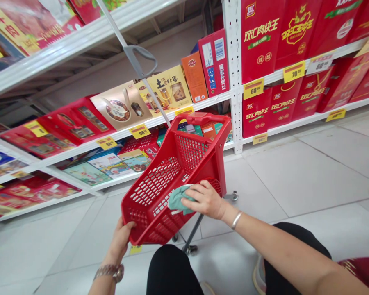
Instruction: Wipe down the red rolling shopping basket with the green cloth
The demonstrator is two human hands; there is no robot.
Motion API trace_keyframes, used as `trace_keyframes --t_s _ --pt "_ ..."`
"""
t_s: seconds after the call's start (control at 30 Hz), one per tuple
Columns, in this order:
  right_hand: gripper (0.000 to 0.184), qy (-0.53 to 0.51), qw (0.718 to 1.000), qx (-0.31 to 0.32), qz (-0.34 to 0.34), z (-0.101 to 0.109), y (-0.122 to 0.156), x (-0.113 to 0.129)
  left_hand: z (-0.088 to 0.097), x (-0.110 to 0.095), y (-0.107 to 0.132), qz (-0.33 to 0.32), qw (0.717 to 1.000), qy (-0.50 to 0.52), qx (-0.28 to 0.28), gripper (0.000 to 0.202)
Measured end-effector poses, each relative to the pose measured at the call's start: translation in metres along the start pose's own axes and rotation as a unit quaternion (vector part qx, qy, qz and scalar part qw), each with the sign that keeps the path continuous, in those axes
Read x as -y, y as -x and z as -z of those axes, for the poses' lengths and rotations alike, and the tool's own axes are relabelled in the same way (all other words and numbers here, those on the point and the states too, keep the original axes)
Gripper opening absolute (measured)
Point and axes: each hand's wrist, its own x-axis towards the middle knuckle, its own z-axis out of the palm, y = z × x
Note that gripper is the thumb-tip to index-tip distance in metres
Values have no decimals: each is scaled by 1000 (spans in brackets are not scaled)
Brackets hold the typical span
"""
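Observation:
A red plastic shopping basket on wheels is tipped toward me on the tiled floor. My left hand is closed on the basket's near lower corner. My right hand presses a teal cloth against the basket's rim and side, fingers curled over the cloth. A grey pull handle rises from the basket toward the upper left.
White store shelves hold red, gold and orange gift boxes with yellow price tags, just behind the basket. Light floor tiles stretch to the right. My knees in black trousers are below the basket.

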Motion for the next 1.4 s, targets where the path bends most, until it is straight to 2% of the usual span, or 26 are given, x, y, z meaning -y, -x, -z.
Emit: trace_keyframes --t_s 0.13,0.3,0.43,0.6,0.67,0.73,0.9,1.03,1.13,1.23,1.4 --pt "19 64 996 16 -65 16 9 -33 9 2 -5 -3 1000 2 4 40" --pt "27 113 981 -7 -155 25 17 -67 13 1 -8 5 1000 -3 -7 38" --pt "34 176 955 -38 -234 29 22 -90 11 -1 -4 2 1000 4 -9 39" --pt "40 195 913 -119 -339 37 26 -105 12 1 -4 -5 1000 2 -6 40" --pt "42 166 919 -133 -333 38 21 -99 12 2 -6 -6 1000 1 -11 40" --pt "41 116 941 -130 -291 36 14 -83 13 3 -8 -7 1000 0 -15 39" --pt "27 -34 988 -76 -131 15 -8 -12 11 7 -12 -11 1000 4 -13 39" --pt "11 -93 995 -32 -13 -7 -13 50 8 10 -14 -17 1000 5 -12 37" --pt "7 -108 993 -11 38 -20 -12 79 7 13 -14 -19 1000 4 -9 37" --pt "5 -98 995 -2 35 -29 -11 83 6 15 -14 -20 1000 6 -6 38" --pt "7 -51 999 -6 -11 -29 -11 59 8 16 -15 -18 1000 7 -7 38"
